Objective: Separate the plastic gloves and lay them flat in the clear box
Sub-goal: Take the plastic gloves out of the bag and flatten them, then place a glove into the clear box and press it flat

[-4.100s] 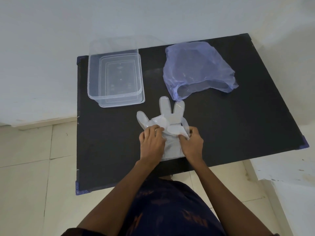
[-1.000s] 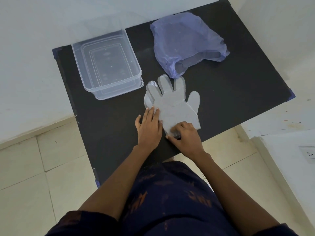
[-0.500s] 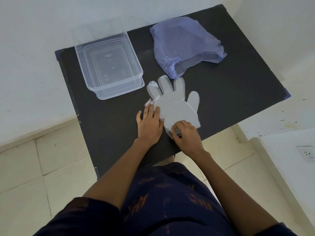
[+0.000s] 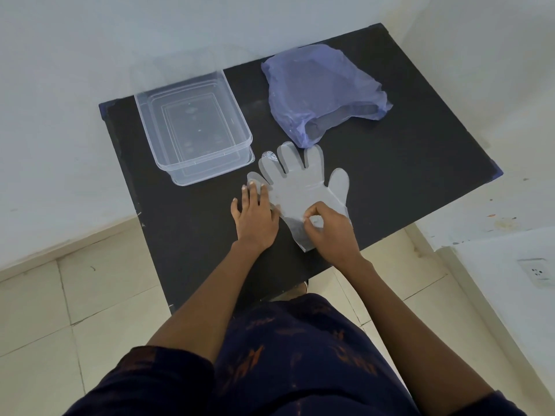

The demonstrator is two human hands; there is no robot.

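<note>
A stack of clear plastic gloves lies spread flat on the black table, fingers pointing away from me. My left hand rests flat on the stack's left edge, its fingers apart over the little-finger part. My right hand pinches the thin film near the cuff between thumb and fingertips. The clear box stands to the far left of the gloves with nothing visible inside it.
A crumpled purple plastic bag lies at the back of the table, its mouth facing the gloves. The table's near edge runs just under my wrists. Tiled floor lies to the left, a white ledge with a socket to the right.
Four seconds ago the gloves were folded under both hands; they now lie spread flat. Over the last second my right hand's fingers have curled into a pinch at the cuff; the left hand stays pressed.
</note>
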